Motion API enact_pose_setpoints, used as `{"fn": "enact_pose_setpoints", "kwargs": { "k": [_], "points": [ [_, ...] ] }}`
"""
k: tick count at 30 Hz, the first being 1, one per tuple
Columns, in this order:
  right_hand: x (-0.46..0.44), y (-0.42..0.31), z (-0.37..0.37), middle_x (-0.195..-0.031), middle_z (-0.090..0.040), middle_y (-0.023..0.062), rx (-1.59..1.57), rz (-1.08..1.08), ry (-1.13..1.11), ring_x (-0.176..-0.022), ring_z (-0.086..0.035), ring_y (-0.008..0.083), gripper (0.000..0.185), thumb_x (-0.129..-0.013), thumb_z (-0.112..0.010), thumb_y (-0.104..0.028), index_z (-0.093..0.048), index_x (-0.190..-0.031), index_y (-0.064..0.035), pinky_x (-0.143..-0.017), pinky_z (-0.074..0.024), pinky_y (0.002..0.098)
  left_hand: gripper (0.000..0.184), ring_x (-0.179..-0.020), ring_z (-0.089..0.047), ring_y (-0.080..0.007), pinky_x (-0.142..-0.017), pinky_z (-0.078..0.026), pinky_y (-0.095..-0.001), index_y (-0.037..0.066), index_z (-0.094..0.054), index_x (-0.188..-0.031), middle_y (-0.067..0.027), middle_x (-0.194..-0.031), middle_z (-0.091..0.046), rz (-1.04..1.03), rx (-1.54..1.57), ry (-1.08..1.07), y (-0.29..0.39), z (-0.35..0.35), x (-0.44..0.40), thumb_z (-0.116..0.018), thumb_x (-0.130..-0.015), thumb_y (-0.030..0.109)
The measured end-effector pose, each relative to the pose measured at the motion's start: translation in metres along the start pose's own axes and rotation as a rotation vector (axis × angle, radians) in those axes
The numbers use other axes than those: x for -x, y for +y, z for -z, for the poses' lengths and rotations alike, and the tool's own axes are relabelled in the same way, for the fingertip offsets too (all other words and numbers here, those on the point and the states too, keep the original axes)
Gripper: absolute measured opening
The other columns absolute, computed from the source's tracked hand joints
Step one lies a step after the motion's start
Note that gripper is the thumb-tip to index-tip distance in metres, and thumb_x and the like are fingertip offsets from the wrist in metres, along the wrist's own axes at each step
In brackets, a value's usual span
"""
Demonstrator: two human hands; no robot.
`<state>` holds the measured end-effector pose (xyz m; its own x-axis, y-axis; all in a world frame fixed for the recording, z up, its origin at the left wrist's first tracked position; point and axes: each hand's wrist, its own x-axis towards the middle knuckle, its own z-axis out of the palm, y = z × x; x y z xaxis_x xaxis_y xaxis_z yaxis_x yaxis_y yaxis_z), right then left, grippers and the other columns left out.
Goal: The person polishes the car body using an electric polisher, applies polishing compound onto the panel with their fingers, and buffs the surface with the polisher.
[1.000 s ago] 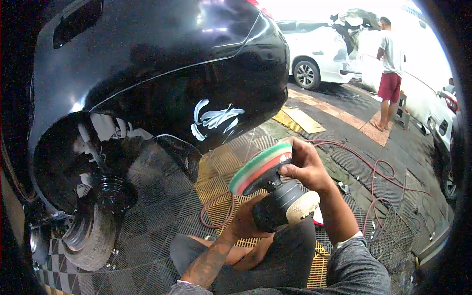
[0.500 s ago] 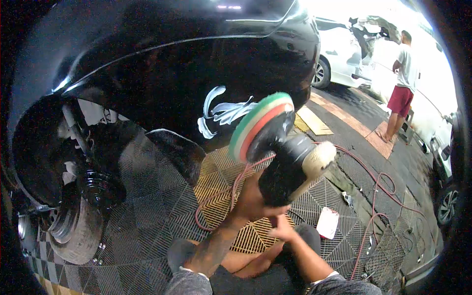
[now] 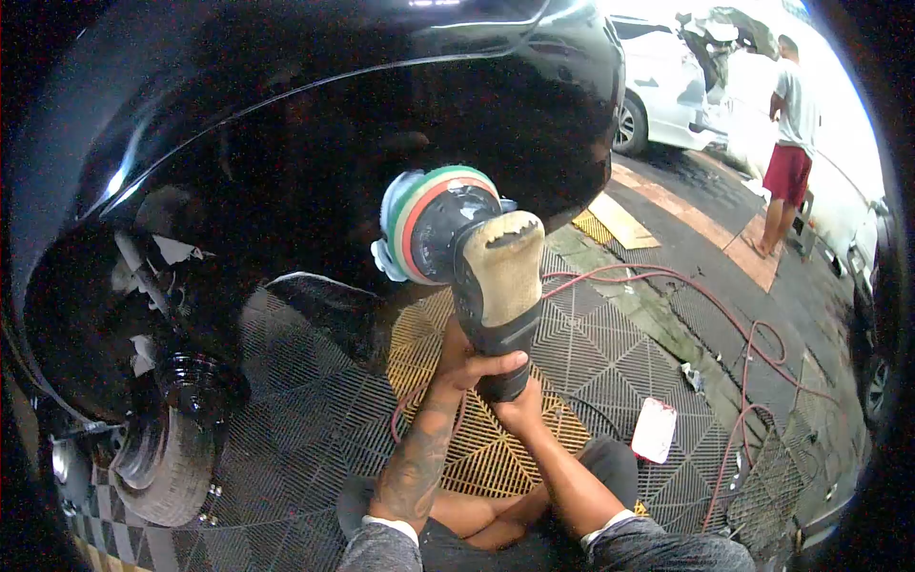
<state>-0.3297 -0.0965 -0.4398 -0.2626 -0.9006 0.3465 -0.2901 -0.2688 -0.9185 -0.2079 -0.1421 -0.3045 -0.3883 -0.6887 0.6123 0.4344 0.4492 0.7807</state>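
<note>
The polisher point(image 3: 500, 276) has a black body, a worn cream cover and a round green, white and red pad point(image 3: 415, 224). Its pad is against the black car panel point(image 3: 315, 162), over the white paste point(image 3: 386, 259) smeared there. My left hand point(image 3: 467, 360) grips the polisher's body from the left, thumb across it. Lower down, my right hand point(image 3: 520, 408) is closed round the end of the handle, its fingers partly hidden.
A wheel point(image 3: 172, 477) lies under the open wheel arch. Red hose point(image 3: 705, 296) loops over the floor grating point(image 3: 315, 429), near a white card point(image 3: 655, 431). Farther back, a person point(image 3: 791, 143) stands beside a white car point(image 3: 658, 86).
The polisher has swung from in front of me onto the panel, covering much of the paste. My right hand has gone from the pad's edge down to the handle's end.
</note>
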Motion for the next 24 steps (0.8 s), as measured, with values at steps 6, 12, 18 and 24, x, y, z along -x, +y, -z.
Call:
{"fn": "enact_pose_setpoints", "kwargs": {
  "k": [6,12,18,24],
  "points": [
    [-0.001,0.007,0.028,-0.083,-0.070,0.0046,-0.045,-0.170,0.036,-0.072,-0.065,0.0150,0.024,-0.073,-0.080,-0.012,-0.067,-0.091,-0.0024,-0.067,-0.0523,0.0327,0.051,-0.089,-0.066,-0.0178,-0.084,-0.053,-0.0328,0.003,-0.068,-0.108,-0.0051,-0.098,-0.072,0.097,-0.048,-0.064,-0.041,-0.028,-0.026,-0.087,-0.066,0.022],
    [-0.003,0.022,0.044,-0.089,-0.069,0.0036,-0.200,-0.162,-0.085,-0.076,-0.065,0.0157,0.035,-0.068,-0.081,-0.009,-0.065,-0.098,-0.0038,-0.069,-0.0532,0.0326,0.055,-0.089,-0.066,-0.0181,-0.083,-0.053,-0.0335,0.002,-0.067,-0.110,-0.0059,-0.099,-0.072,0.089,-0.206,0.011,-0.053,-0.045,-0.026,-0.088,-0.064,0.023],
    [0.014,-0.007,0.018,-0.082,-0.072,0.0095,-0.001,-0.158,-0.222,-0.076,-0.068,0.0193,0.023,-0.073,-0.076,-0.013,-0.069,-0.093,-0.0018,-0.072,-0.0538,0.0363,0.053,-0.095,-0.066,-0.0209,-0.088,-0.052,-0.0357,0.003,-0.066,-0.114,-0.0079,-0.104,-0.070,0.041,-0.135,0.064,-0.019,-0.008,0.019,-0.083,-0.068,0.022],
    [0.013,0.007,0.008,-0.084,-0.071,0.0194,0.050,-0.058,-0.279,-0.079,-0.071,0.0293,0.030,-0.071,-0.073,-0.013,-0.067,-0.098,-0.0016,-0.077,-0.0532,0.0391,0.071,-0.105,-0.062,-0.0243,-0.097,-0.050,-0.0389,0.003,-0.055,-0.127,-0.0101,-0.113,-0.063,0.080,-0.107,0.122,-0.041,0.029,0.064,-0.078,-0.061,0.015]
  ]
}}
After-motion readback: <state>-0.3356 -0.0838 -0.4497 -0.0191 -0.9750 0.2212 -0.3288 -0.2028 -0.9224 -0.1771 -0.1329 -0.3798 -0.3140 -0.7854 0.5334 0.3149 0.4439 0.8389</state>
